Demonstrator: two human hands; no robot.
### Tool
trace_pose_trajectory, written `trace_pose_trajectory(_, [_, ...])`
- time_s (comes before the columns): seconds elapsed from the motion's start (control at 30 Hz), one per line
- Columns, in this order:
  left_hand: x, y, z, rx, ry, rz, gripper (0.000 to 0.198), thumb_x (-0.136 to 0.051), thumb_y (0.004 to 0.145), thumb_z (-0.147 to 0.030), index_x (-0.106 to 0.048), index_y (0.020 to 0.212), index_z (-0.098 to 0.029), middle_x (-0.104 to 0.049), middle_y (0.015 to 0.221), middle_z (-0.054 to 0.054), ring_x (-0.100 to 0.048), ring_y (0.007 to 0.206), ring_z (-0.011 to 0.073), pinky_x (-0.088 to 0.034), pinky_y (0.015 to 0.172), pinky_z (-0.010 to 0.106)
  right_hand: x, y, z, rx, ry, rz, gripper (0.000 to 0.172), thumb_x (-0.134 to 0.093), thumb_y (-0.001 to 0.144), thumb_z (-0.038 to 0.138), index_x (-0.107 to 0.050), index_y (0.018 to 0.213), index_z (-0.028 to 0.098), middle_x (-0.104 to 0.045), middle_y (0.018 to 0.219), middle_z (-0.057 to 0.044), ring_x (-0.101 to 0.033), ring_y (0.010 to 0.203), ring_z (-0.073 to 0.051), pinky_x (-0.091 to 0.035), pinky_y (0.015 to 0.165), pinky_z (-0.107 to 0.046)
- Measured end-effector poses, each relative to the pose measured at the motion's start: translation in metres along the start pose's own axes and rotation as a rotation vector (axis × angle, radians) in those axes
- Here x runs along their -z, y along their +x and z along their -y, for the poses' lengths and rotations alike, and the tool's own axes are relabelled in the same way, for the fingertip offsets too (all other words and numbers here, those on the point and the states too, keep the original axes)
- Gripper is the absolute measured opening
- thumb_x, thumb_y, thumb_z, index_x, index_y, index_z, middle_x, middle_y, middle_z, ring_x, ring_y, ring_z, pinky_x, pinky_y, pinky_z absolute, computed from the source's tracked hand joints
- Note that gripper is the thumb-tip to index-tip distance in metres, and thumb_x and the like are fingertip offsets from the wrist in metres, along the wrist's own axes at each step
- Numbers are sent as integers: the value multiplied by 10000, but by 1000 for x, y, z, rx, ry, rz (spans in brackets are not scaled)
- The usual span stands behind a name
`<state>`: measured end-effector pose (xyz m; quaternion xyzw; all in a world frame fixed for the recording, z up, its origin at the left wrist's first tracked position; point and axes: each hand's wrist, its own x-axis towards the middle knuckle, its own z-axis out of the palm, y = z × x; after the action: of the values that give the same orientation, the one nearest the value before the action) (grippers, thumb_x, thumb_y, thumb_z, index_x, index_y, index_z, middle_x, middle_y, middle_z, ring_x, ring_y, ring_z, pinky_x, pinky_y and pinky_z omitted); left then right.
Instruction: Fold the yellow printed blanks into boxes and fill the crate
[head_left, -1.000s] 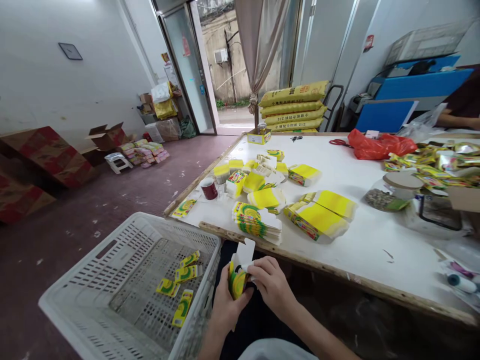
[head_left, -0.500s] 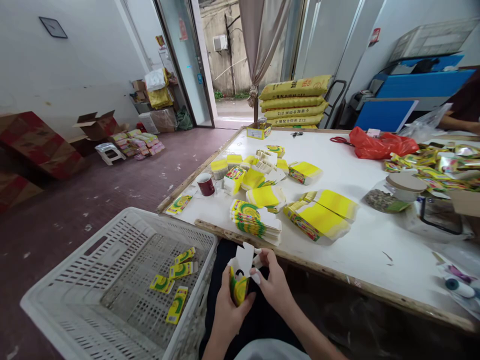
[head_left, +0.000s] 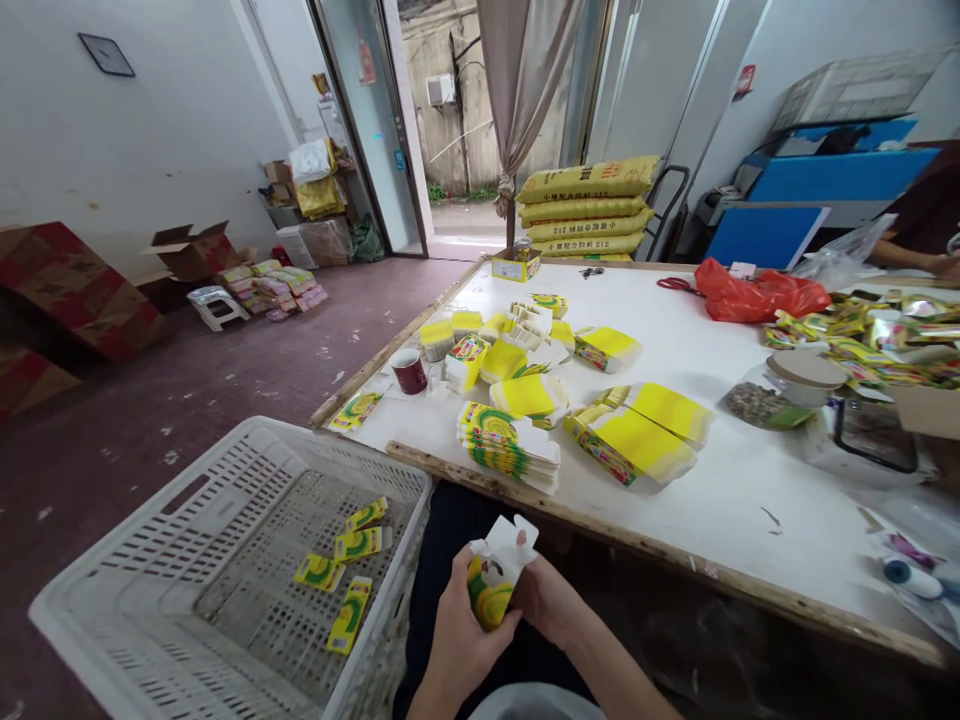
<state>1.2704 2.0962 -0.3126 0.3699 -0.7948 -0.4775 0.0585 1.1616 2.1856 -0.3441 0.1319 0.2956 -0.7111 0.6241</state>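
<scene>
Compared with half a second ago, the right grip (head_left: 551, 602) sits lower and closer in, set against the right side of the yellow-and-green carton (head_left: 491, 602) rather than out at the edge of its white flaps (head_left: 506, 537). The flaps stand raised over the upper end, with a fingertip showing among them, which suggests the work in hand is at that end and the carton is not yet closed. The left grip (head_left: 471, 622) is clamped round the carton's left side and lower front. The right one touches the card but is partly hidden behind it, so I cannot tell whether its fingers and thumb pinch together. The carton thus lies between the two grips, tilted, above the dark-clothed lap (head_left: 442, 530) and just short of the tabletop (head_left: 720, 520). Ahead of the grips, near the edge, lies an overlapping stack of cartons (head_left: 487, 435); left of them, the white plastic crate (head_left: 214, 515) holds four cartons (head_left: 349, 615).
</scene>
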Motion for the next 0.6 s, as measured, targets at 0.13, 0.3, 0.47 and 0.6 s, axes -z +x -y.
trace_pose_trajectory(0.13, [0, 2, -5, 37, 62, 8, 702, -709, 664, -271, -401, 1291, -199, -688, 1090, 76, -677, 977, 259, -535, 899, 415, -2, -5, 4, 207, -127, 26, 721, -758, 680, 723, -694, 1151, 181, -720, 1184, -126, -635, 1144, -312, -416, 1063, -456])
trace_pose_trajectory(0.3, [0, 1, -8, -26, 131, 117, 605, -665, 688, -221, -405, 1235, -211, -699, 1084, 71, -693, 967, 248, -541, 866, 379, -12, -12, 5, 88, -173, -51, 688, -826, 655, 633, -720, 1143, 160, -740, 1143, -119, -646, 1146, -321, -375, 1121, -486])
trace_pose_trajectory(0.47, [1, -2, -5, -96, 177, 162, 592, -631, 705, -169, -396, 1245, -227, -685, 1121, 68, -690, 987, 240, -528, 857, 352, -9, -11, 5, 44, -264, 55, 783, -766, 712, 671, -645, 1314, 184, -679, 1310, -119, -578, 1290, -311, -340, 1175, -466])
trace_pose_trajectory(0.6, [3, 2, -5, 1, 149, 234, 647, -612, 685, -138, -350, 1269, -229, -691, 1041, 46, -697, 927, 235, -525, 806, 336, -1, -13, 5, 204, -596, 96, 728, -627, 860, 641, -543, 1439, 208, -519, 1508, -120, -433, 1435, -317, -237, 1235, -509])
